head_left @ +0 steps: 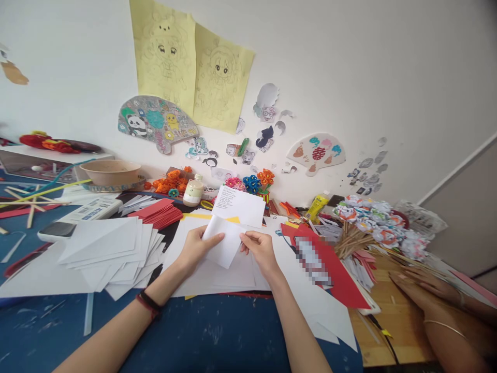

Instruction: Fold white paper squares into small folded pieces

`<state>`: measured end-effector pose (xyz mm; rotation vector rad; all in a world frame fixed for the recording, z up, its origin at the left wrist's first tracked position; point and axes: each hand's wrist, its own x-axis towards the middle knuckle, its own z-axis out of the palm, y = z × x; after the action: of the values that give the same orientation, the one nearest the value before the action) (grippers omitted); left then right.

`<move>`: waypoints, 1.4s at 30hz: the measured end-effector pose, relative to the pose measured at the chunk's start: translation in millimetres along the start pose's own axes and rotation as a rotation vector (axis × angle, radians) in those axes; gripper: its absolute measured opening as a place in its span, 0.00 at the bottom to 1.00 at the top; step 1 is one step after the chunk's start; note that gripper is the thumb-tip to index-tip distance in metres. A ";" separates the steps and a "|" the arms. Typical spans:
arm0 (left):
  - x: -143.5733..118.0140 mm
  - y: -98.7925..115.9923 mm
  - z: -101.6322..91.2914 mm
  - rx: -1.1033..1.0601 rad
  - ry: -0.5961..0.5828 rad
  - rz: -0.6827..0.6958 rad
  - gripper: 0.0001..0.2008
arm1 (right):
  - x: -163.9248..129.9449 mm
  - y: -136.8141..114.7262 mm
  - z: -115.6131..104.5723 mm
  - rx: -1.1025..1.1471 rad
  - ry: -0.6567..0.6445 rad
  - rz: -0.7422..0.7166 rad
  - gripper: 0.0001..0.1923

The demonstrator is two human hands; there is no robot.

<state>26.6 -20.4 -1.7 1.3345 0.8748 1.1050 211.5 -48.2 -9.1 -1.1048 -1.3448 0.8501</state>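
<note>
Head view, looking down on a blue work table crowded with paper.

Both forearms are reaching in from the bottom edge, converging toward the middle of the table. The left hand is curling over the left edge of a folded white paper, thumb lying on top and pointing right, fingers tucked underneath, so it is pinching the sheet. A dark and red band is sitting on that wrist. The right hand is gripping the right edge of the same paper, fingertips bent down onto it and thumb pressing from the near side, also pinching. The paper is being held just above a loose spread of white sheets, between the two hands, with its lower corner pointing toward the person.

Just behind the held piece, a white card with handwriting is lying tilted. To the left, a fanned stack of white envelopes is resting on the table, and beyond it a pile of red paper. A small white bottle is standing near the wall. A red sheet is lying to the right, near a bundle of paper flowers on sticks.

At the far right, another person's hands are resting on a wooden surface, fingers laid flat, well apart from the folded paper.
</note>
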 end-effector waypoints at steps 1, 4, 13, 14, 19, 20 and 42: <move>-0.1 0.1 0.1 -0.002 0.000 -0.008 0.20 | 0.0 0.0 0.0 -0.004 -0.001 -0.002 0.14; -0.4 0.4 0.4 -0.002 0.008 -0.023 0.20 | -0.1 -0.2 0.1 -0.002 0.002 0.001 0.14; -0.5 -0.8 0.6 -0.021 -0.002 -0.035 0.20 | -0.6 -2.5 0.0 0.014 0.005 -0.003 0.14; -0.5 -1.0 0.7 -0.022 -0.003 -0.036 0.20 | -0.6 -2.7 0.0 0.013 0.006 -0.005 0.14; -1.0 -1.8 1.4 -0.026 0.006 -0.040 0.20 | -0.4 -2.7 0.1 0.009 0.017 -0.003 0.15; -1.1 -1.8 1.6 -0.026 0.005 -0.041 0.20 | -0.3 -2.7 0.2 0.010 0.017 -0.002 0.15; -1.8 -1.1 3.1 -0.030 0.022 -0.038 0.20 | 0.1 -3.7 -0.6 -0.010 0.008 -0.014 0.15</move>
<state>29.2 -23.0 -2.8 1.2784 0.8926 1.1013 211.7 -49.2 -5.5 -1.1037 -1.3496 0.8285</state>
